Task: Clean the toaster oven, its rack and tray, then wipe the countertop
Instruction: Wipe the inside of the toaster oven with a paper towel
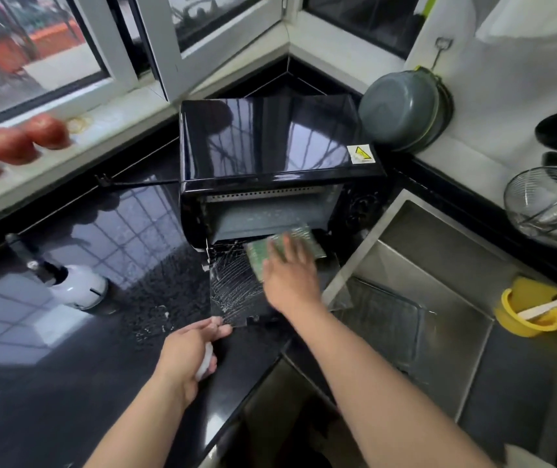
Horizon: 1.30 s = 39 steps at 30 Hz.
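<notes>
A black toaster oven stands on the dark countertop with its glass door folded down and streaked with soapy foam. My right hand presses a green scouring cloth flat against the door near the oven's mouth. My left hand holds the door's front edge with its fingertips, and something white shows under its palm. A wire rack or tray lies in the steel sink to the right.
A white dispenser bottle lies on the counter at left. Tomatoes line the window sill. A grey bowl leans behind the oven. A wire strainer and a yellow holder with a brush sit at right.
</notes>
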Each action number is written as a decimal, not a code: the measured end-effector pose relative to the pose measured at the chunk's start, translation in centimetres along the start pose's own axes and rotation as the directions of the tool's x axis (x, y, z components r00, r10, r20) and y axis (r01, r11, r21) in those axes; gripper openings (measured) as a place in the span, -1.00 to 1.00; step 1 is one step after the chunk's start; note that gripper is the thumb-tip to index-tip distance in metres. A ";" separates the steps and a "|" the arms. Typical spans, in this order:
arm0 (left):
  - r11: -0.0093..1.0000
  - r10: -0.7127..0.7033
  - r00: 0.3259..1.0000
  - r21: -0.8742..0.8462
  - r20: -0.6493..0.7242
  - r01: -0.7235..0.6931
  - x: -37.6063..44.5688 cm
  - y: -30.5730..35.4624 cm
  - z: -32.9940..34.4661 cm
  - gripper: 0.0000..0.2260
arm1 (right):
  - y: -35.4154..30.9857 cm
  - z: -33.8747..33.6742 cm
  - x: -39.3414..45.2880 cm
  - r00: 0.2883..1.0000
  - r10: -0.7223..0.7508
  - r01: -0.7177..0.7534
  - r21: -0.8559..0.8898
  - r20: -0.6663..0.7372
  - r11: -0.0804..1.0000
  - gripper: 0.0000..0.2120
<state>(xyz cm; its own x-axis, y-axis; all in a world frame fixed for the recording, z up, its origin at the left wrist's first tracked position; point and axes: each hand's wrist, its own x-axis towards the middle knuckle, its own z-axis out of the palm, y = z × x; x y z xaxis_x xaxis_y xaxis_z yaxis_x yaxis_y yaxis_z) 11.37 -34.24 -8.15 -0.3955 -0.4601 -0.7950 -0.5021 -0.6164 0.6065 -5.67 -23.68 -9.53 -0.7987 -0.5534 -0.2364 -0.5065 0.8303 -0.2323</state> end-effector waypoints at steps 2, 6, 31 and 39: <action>1.000 -0.003 1.000 0.008 -0.004 0.003 0.0 0.1 -0.2 -0.88 | 2.8 -0.9 0.6 0.982 0.186 -0.186 -0.022 -0.026 0.982 -0.45; 1.000 -0.001 1.000 0.031 0.011 0.001 -0.2 0.1 0.2 -0.85 | -4.6 1.9 -0.7 0.992 -0.126 0.126 0.024 0.028 0.992 -0.45; 0.928 0.170 0.983 0.326 0.066 -0.182 -2.1 -0.9 -1.6 -0.49 | -3.1 0.0 -0.1 0.998 -0.011 0.011 0.005 0.062 1.000 -0.42; 0.974 0.100 0.994 0.209 -0.031 -0.092 -3.5 0.9 -8.9 -0.79 | -5.5 3.6 -9.1 0.921 -0.389 0.388 -0.070 0.011 0.919 -0.54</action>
<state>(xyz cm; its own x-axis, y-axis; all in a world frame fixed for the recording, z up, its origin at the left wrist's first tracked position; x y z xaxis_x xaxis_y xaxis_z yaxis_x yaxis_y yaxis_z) 19.17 -38.87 -5.00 -0.4199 -0.5390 -0.7302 -0.6137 -0.4240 0.6660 5.57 -23.41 -9.49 -0.5355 -0.8332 -0.1376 -0.7984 0.5526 -0.2390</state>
